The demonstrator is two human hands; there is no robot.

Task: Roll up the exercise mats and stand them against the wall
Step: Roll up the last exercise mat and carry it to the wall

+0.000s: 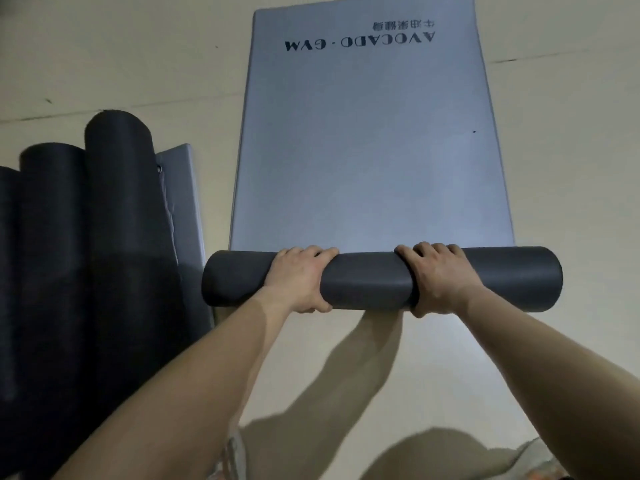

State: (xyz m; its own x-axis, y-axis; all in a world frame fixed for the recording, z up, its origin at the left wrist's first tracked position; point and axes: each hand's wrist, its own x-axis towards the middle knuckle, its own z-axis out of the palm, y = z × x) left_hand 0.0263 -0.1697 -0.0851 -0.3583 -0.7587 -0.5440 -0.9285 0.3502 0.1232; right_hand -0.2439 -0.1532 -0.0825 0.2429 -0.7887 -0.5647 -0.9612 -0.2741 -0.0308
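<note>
Mat [367, 140] lies flat on the floor [104, 57], near end rolled into a dark roll [369, 282]. My left hand [299, 278] and right hand [438, 277] both grip the roll, fingers curled over its top. Three rolled mats [90, 237] sit at the floor's left edge.

— Hands?
— Left hand [301, 278] and right hand [440, 277] lie palm-down, apart, fingers curled over the roll [367, 278], thumbs tucked under its near side.
— Arms?
— Left arm [194, 368] and right arm [540, 348] are bare and stretched forward.
</note>
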